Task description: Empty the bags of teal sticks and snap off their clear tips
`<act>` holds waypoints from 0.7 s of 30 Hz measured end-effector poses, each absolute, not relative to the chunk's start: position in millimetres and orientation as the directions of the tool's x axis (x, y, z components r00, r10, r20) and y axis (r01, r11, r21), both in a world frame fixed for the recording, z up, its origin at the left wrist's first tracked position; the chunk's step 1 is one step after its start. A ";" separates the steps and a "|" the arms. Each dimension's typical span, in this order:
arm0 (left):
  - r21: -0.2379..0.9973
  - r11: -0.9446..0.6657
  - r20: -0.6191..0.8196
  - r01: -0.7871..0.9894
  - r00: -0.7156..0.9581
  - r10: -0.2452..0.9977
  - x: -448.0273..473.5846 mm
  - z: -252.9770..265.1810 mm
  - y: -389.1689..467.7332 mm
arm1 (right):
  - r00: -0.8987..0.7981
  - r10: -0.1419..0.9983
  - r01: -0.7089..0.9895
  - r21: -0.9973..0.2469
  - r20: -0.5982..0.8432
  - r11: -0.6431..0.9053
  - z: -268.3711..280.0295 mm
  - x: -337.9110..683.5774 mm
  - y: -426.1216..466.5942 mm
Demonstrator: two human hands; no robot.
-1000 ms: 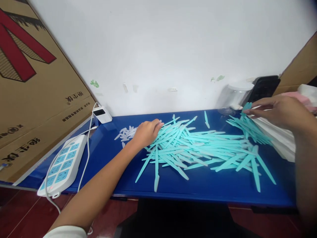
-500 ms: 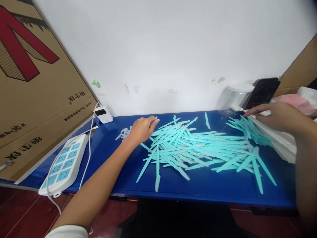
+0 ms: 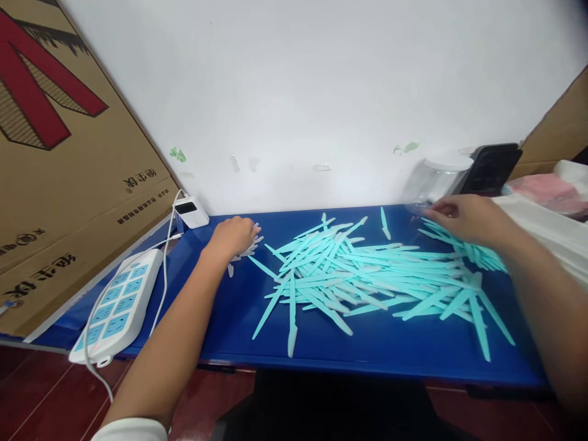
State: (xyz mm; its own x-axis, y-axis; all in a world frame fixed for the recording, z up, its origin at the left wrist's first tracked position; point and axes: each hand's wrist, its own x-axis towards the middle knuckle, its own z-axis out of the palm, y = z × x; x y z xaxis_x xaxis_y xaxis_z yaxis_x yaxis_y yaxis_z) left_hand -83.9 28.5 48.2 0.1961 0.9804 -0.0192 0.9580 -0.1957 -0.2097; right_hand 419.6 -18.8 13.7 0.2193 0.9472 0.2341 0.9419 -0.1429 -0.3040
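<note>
My left hand (image 3: 233,237) is at the left of the blue table, fingers bent down over a small heap of translucent white plastic pieces (image 3: 250,248). Its fingertips are pressed together, and what they pinch is mostly hidden. A large pile of turquoise eyebrow razors (image 3: 340,269) with pale ends lies between my hands. My right hand (image 3: 463,217) is over a smaller pile of turquoise razors (image 3: 482,254) at the right. Thumb and index finger meet in a pinch beside the clear jar; anything between them is too blurred to name.
A clear jar with a white lid (image 3: 443,174) and a black phone-like device (image 3: 493,165) stand by the wall. At left are a white power strip (image 3: 122,306), a small white device (image 3: 192,212) and cables. One razor (image 3: 384,222) lies apart. White wrapping (image 3: 551,236) is at right.
My left hand has moved left from the edge of the large razor pile to the white pieces. The right hand has shifted left, over the smaller pile; the pale item at its fingertips no longer shows clearly.
</note>
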 end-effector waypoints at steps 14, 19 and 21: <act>-0.136 -0.181 0.087 0.974 0.194 0.977 -81.8 49.6 25.9 | -0.201 0.930 0.919 -0.270 0.307 0.287 -19.4 344.8 -6.0; 0.109 -0.509 0.166 0.854 0.489 0.856 -44.7 29.9 12.8 | -0.451 0.830 0.786 -0.295 0.327 0.544 -20.3 322.5 -17.4; 0.143 -0.552 0.161 0.822 0.531 0.832 -33.0 23.3 6.0 | -0.525 0.790 0.733 -0.302 0.317 0.609 -22.0 314.5 -18.9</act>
